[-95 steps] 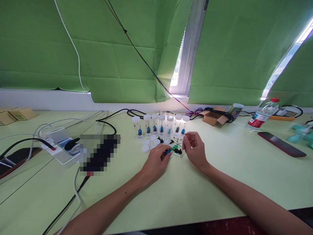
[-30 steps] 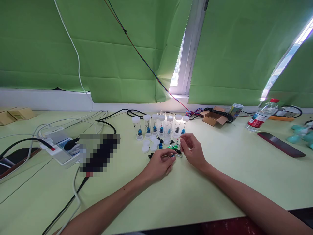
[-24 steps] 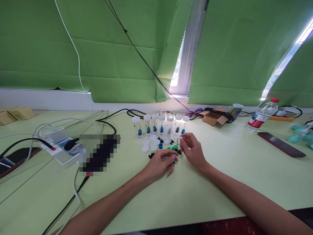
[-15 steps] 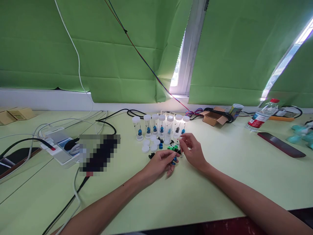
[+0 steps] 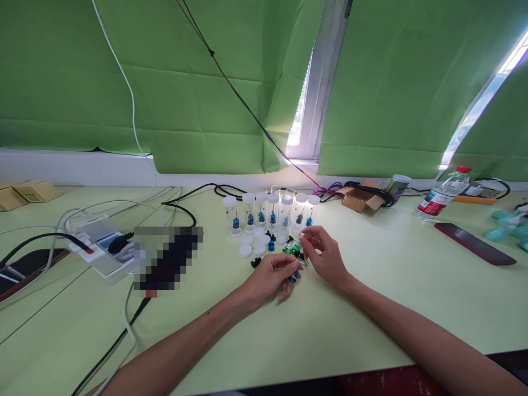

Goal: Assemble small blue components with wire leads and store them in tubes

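Both forearms reach in over the green table (image 5: 330, 330), and the hands meet just in front of the vials (image 5: 270, 214). The left hand (image 5: 270, 278) is curled, its fingertips pinched on a small blue part (image 5: 293, 275) held low over the table. The right hand (image 5: 325, 254) is just beside it, fingers drawn narrow around a thin wire (image 5: 304, 250); too fine to see whether the wire joins the blue part. Between the hands and the vials lie a green piece (image 5: 292, 248), a few black bits and loose white caps (image 5: 253, 245). The vials stand upright in a row, most capped white with blue pieces inside. Left of the vials sits a power strip (image 5: 101, 247) with cables. Right of the vials are a cardboard box (image 5: 359, 198), a water bottle (image 5: 441, 199) and a dark phone (image 5: 474, 243). Behind the vials hang green blinds (image 5: 165, 82)
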`<act>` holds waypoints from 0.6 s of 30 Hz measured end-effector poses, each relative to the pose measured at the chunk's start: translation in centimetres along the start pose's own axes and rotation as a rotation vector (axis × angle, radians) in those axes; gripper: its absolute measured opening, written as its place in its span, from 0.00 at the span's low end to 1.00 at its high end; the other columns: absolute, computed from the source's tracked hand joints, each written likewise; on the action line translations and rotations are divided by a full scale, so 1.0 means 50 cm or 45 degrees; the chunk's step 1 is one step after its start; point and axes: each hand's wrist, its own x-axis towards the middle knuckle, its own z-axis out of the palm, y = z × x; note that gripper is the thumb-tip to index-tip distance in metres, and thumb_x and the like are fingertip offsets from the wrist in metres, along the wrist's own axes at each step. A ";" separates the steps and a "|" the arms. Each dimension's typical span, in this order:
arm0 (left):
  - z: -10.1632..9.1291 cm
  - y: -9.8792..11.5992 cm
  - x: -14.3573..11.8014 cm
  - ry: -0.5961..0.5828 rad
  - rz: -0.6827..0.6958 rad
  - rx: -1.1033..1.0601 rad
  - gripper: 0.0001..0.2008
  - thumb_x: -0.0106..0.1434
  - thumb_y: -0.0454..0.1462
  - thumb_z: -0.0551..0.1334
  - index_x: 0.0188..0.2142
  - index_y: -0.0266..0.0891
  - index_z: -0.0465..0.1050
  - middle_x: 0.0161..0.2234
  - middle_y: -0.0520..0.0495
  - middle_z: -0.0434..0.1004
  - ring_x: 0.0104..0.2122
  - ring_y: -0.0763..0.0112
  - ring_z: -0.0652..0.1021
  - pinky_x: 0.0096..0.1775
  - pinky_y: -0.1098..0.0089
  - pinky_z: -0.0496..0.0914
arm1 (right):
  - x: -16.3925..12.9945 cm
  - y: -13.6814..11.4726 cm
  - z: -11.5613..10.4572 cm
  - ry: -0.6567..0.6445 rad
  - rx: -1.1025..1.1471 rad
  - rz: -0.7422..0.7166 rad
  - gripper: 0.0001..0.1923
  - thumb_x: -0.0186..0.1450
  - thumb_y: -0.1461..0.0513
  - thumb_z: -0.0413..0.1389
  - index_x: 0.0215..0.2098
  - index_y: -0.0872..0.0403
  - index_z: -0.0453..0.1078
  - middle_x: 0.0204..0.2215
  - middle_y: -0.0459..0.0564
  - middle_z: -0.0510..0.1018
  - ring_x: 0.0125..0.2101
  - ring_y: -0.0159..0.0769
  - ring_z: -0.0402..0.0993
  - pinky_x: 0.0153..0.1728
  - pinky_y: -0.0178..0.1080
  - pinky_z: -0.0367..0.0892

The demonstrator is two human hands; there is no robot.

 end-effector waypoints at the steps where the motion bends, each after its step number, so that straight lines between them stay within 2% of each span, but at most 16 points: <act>1: 0.001 0.002 -0.001 0.005 -0.001 0.010 0.18 0.59 0.49 0.65 0.33 0.34 0.72 0.26 0.50 0.70 0.14 0.82 0.66 0.15 0.76 0.57 | 0.000 -0.001 0.000 0.003 -0.002 -0.001 0.07 0.68 0.57 0.53 0.42 0.52 0.63 0.26 0.42 0.70 0.21 0.27 0.66 0.25 0.33 0.66; 9: 0.008 0.019 -0.006 0.064 0.022 0.112 0.18 0.57 0.50 0.65 0.28 0.35 0.70 0.21 0.53 0.68 0.11 0.83 0.63 0.14 0.76 0.54 | -0.002 -0.002 0.001 0.039 -0.018 -0.021 0.09 0.68 0.55 0.52 0.43 0.52 0.64 0.26 0.44 0.71 0.22 0.28 0.67 0.25 0.34 0.67; 13: -0.004 0.031 0.000 0.294 0.127 0.127 0.17 0.56 0.49 0.65 0.29 0.36 0.71 0.27 0.51 0.72 0.12 0.83 0.63 0.14 0.76 0.52 | 0.002 0.001 0.000 0.095 -0.038 -0.003 0.08 0.69 0.56 0.51 0.41 0.52 0.64 0.25 0.43 0.70 0.21 0.28 0.66 0.24 0.33 0.66; 18: -0.040 0.057 0.004 0.614 0.339 0.304 0.15 0.58 0.48 0.64 0.31 0.37 0.72 0.17 0.56 0.65 0.13 0.80 0.63 0.16 0.76 0.56 | 0.006 0.005 0.003 0.095 -0.083 0.018 0.07 0.69 0.56 0.50 0.39 0.52 0.64 0.26 0.43 0.69 0.22 0.28 0.67 0.24 0.33 0.64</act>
